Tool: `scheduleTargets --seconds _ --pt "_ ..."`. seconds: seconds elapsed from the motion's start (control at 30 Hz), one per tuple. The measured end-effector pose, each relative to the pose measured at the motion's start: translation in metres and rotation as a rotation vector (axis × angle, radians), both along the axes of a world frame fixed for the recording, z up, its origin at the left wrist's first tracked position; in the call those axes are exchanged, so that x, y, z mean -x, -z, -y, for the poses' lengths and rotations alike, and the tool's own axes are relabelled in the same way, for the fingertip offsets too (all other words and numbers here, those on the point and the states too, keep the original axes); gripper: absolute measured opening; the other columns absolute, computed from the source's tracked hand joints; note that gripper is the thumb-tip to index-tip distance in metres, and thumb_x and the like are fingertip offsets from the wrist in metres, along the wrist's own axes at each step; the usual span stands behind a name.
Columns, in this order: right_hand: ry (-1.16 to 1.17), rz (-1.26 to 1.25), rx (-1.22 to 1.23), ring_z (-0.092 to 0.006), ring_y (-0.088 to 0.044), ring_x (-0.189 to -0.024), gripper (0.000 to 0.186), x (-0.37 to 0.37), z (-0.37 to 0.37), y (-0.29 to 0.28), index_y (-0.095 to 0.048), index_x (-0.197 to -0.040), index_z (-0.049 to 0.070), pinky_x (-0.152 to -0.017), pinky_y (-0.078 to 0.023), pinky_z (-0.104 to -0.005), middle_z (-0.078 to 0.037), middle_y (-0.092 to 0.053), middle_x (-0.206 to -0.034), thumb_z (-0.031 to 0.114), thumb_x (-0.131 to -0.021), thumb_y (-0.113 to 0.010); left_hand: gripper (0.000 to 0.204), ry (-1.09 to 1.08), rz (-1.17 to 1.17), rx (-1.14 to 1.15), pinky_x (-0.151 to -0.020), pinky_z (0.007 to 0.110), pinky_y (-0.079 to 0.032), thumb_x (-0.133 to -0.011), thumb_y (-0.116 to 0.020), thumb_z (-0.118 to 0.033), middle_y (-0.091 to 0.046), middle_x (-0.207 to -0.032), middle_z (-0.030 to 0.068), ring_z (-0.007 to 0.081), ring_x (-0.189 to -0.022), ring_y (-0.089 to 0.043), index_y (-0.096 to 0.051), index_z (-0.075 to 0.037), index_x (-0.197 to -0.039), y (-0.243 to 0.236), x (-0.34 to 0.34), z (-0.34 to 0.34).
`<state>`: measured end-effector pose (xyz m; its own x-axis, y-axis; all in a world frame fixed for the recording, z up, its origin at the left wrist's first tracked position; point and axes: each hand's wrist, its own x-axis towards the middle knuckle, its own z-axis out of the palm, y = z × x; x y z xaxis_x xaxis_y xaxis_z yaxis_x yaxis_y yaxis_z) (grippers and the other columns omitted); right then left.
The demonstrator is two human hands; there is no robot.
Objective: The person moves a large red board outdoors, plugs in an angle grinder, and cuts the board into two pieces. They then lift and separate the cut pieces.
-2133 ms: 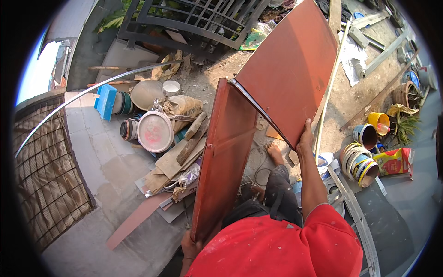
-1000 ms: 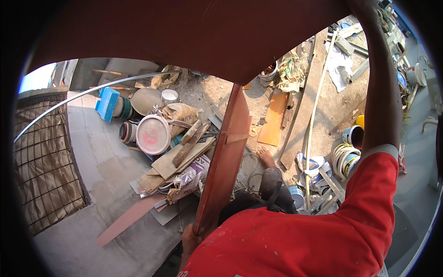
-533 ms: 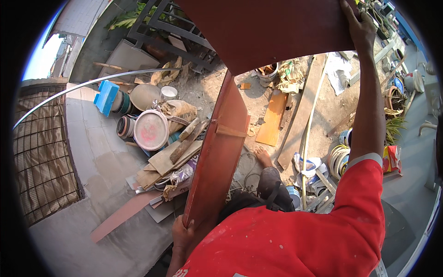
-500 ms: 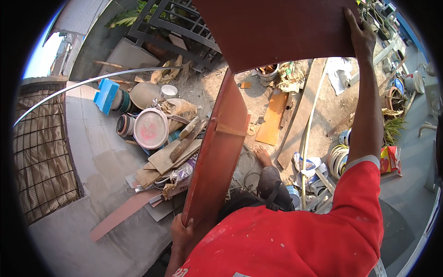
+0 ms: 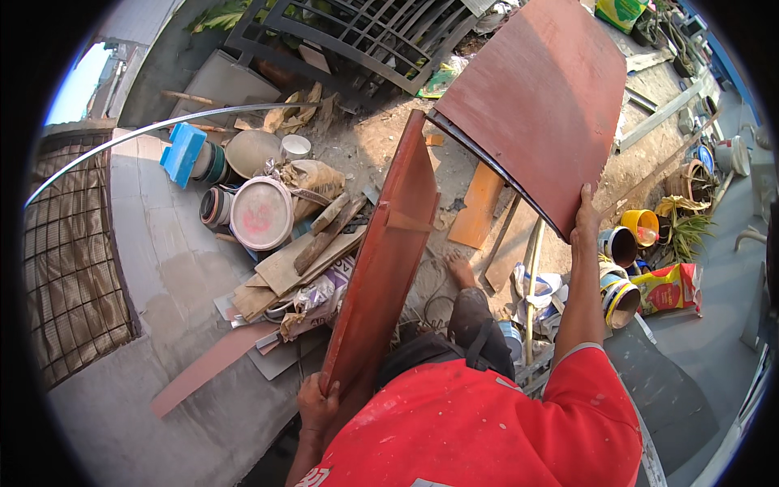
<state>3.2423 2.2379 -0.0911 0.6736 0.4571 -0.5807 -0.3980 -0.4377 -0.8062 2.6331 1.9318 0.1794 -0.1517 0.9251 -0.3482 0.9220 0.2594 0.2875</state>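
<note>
My left hand (image 5: 317, 399) is closed round the lower near edge of a long red-brown wooden panel (image 5: 375, 280), which stands steeply tilted in front of me with a strip across its inner face. In my right hand (image 5: 586, 215) is the near right corner of a wide, flat red-brown board (image 5: 540, 105). That board is held up off the ground, slanting, with its dark edge toward the panel. A gap shows between the two pieces. The fingers of my right hand are partly hidden by the board.
To the left lie a lidded bucket (image 5: 261, 213), stacked pails and scrap wood (image 5: 312, 264). An orange plank (image 5: 479, 207) rests on the dirt by my bare foot (image 5: 461, 269). A dark metal grille (image 5: 357, 40) stands behind. Paint cans (image 5: 621, 302) and a potted plant (image 5: 686, 231) are at right.
My right hand has come down and left toward me, and the board has turned so that its broad face shows in the light. The left hand and its panel have barely moved.
</note>
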Motion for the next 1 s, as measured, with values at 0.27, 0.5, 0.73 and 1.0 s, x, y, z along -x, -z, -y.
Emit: scheduleTargets --seconds 0.27,0.5,0.73,1.0 --pt "0.007 -0.271 0.0 -0.0271 -0.068 -0.12 0.062 0.052 0.088 -0.017 -0.059 -0.14 -0.012 -0.106 -0.054 -0.0385 -0.021 -0.067 -0.138 0.038 -0.106 -0.07 0.02 -0.035 0.067 -0.003 -0.082 0.055 -0.053 -0.089 -0.075 -0.009 -0.067 -0.093 0.0224 0.0475 -0.092 -0.066 -0.064 -0.001 -0.103 -0.008 -0.026 -0.004" --pt "-0.203 -0.161 0.122 -0.0214 -0.074 -0.082 0.04 0.048 0.121 -0.11 -0.068 -0.116 -0.012 -0.063 -0.06 -0.0346 -0.015 -0.075 -0.103 0.026 -0.104 -0.072 0.017 -0.081 0.094 -0.013 -0.082 0.054 -0.052 -0.09 -0.073 -0.006 -0.068 -0.094 0.0228 0.0479 -0.092 -0.066 -0.064 0.0 -0.103 -0.021 -0.033 -0.017" --pt "-0.296 -0.08 -0.183 -0.0242 -0.077 -0.088 0.049 0.037 0.076 -0.246 -0.062 -0.142 0.0 -0.075 -0.066 -0.041 -0.014 -0.075 -0.112 0.036 -0.111 -0.052 0.019 -0.073 0.088 -0.058 -0.076 0.054 -0.05 -0.089 -0.075 -0.008 -0.065 -0.09 0.0231 0.0489 -0.087 -0.064 -0.062 -0.002 -0.102 -0.019 -0.008 -0.015" --pt "-0.759 0.847 -0.265 -0.0051 -0.059 -0.073 0.052 0.029 -0.006 -0.359 -0.073 -0.127 0.002 -0.063 -0.045 -0.0232 0.0 -0.068 -0.082 0.045 -0.099 -0.079 0.023 -0.068 0.105 -0.114 -0.072 0.053 -0.05 -0.087 -0.078 -0.009 -0.065 -0.083 0.0206 0.0473 -0.084 -0.064 -0.06 -0.003 -0.1 -0.014 0.01 -0.013"
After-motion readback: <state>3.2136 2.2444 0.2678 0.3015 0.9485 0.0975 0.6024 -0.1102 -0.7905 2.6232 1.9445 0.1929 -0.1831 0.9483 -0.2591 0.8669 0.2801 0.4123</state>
